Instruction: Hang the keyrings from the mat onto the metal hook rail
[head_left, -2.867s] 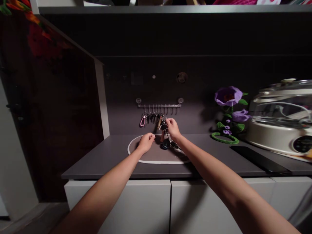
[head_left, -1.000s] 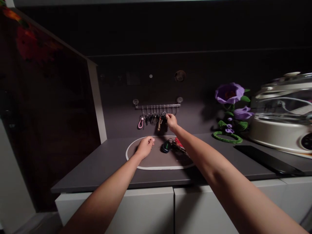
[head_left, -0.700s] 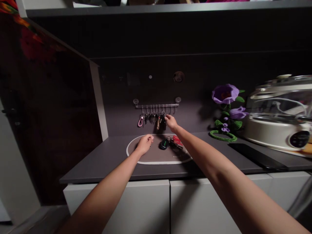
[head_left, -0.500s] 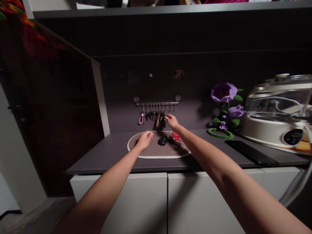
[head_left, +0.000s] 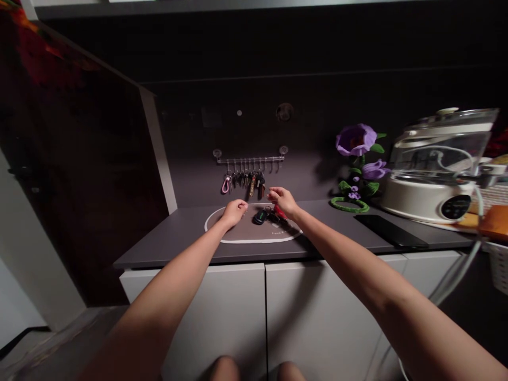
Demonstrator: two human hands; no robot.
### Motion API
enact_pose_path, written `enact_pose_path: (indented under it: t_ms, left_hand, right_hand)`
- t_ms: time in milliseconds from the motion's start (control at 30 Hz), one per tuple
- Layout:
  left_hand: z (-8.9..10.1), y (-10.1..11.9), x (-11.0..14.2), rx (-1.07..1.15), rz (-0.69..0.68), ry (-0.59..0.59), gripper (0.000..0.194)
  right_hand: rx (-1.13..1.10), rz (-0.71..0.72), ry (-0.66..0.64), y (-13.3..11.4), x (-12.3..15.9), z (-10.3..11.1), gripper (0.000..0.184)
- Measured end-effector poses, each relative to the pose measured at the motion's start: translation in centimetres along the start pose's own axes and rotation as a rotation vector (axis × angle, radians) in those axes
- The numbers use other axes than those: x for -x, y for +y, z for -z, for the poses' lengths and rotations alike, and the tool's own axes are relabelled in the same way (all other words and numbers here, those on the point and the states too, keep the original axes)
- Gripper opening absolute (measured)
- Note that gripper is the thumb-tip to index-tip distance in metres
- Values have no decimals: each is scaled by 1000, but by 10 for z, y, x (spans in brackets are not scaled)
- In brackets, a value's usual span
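Several keys (head_left: 246,179) hang in a row from a clear hook rail (head_left: 252,160) on the dark wall, with a pink loop (head_left: 226,184) at the left end. My right hand (head_left: 283,200) is just right of the hanging keys and apart from them, its fingers loosely bent and parted. Over the left part of a brown mat (head_left: 238,233) with a white rim, my left hand (head_left: 235,212) is closed, and whatever its fingers hold is hidden. Between my hands a black key fob (head_left: 260,216) lies on the mat, beside a red item (head_left: 280,212) partly covered by my right hand.
Purple craft flowers (head_left: 356,140) stand right of the mat on a green ring base. A black flat slab (head_left: 391,231) lies before a white appliance with a clear lid (head_left: 431,193). A shelf (head_left: 238,8) runs overhead; white cabinet doors (head_left: 214,307) are below the counter.
My right hand has come away from the hanging keys, slightly down and to the right of them. My left hand stays over the mat. The view has tilted down a little.
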State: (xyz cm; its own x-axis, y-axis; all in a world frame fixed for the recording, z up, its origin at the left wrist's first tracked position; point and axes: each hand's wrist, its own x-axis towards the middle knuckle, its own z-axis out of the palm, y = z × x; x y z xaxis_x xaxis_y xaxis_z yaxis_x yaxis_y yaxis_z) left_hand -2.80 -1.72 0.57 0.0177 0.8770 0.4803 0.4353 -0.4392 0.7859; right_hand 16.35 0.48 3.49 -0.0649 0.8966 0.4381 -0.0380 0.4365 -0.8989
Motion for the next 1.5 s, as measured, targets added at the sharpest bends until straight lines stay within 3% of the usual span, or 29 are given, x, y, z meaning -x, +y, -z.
enact_pose_path:
  t_ms: [267,500,733,967,1267,1500]
  left_hand:
    - [-14,8,-9,83,68,24,9]
    - [-25,-13,-10,71,135,5,10]
    - [-23,-21,-8,14,118,-36,8]
    - [-22,-12,-1,-39,102,-40,8]
    - [-19,-5,3,-43,88,-32,9]
    - [-19,-6,2,-68,61,-7,10]
  right_hand:
    - [60,-13,-1,19,13,7,32]
    - [254,154,-32,32,9,13,29]
    - [556,172,-293,31,11,26,25]
    - [801,351,-444,25,14,26,10]
    - [918,412,-436,27,15,23,4]
    - [1091,431,-446,26,18,21,18]
